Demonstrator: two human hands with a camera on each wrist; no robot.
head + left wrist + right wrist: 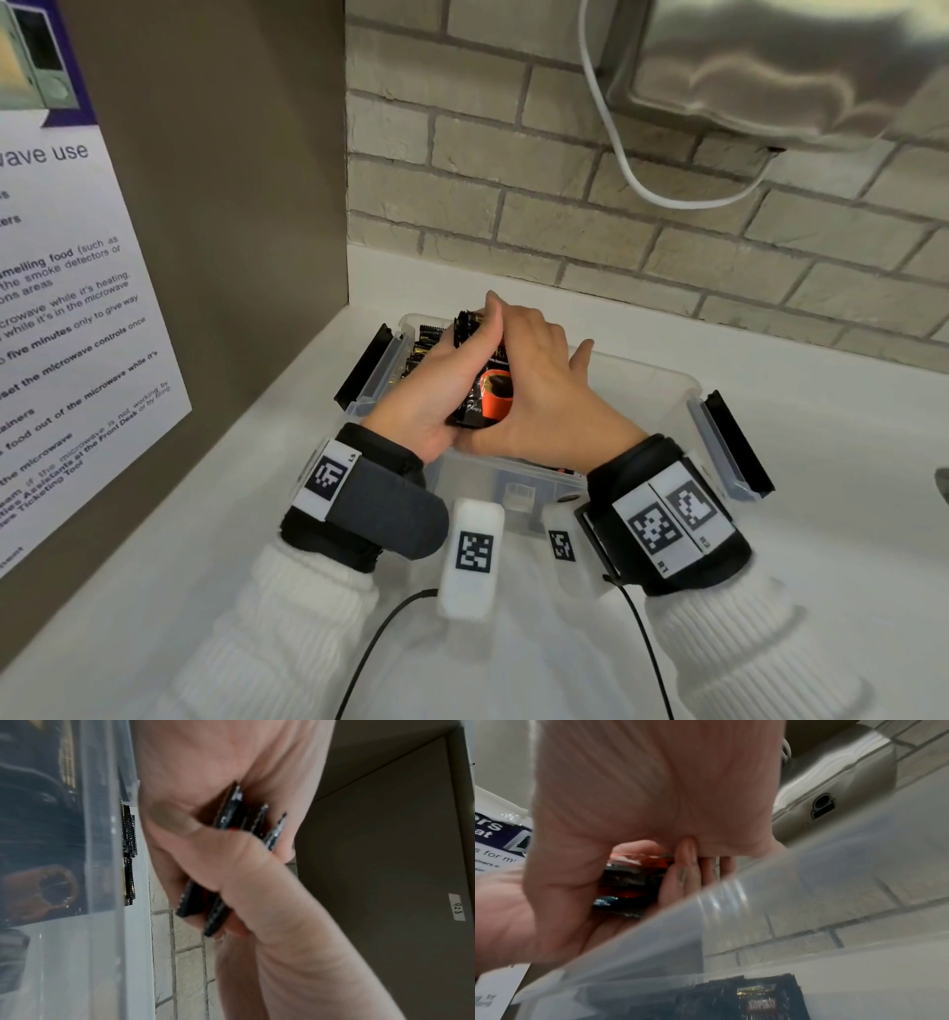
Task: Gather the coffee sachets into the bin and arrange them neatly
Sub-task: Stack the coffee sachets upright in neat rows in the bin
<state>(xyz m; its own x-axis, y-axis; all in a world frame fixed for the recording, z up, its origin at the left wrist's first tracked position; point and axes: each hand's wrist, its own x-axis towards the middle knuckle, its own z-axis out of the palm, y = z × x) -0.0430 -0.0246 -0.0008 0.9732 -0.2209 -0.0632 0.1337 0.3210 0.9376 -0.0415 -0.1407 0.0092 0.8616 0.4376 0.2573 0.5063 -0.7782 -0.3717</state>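
Note:
Both hands hold one stack of black coffee sachets (488,398) with an orange cup print, just above the clear plastic bin (644,372). My left hand (421,395) grips the stack from the left, its thumb across the sachet edges (232,815). From the right, my right hand (544,390) wraps the stack, fingers lying along its top. The right wrist view shows the held sachets (628,882) between both palms. More sachets (426,342) stand inside the bin at its left end, and another sachet (762,1000) lies behind the bin wall (757,912).
The bin sits on a white counter (205,514) in a corner, with black clip handles at its left (367,365) and right (739,442) ends. A brown panel with a poster (77,308) stands left. A brick wall, a white cable (616,154) and a metal appliance (770,67) are behind.

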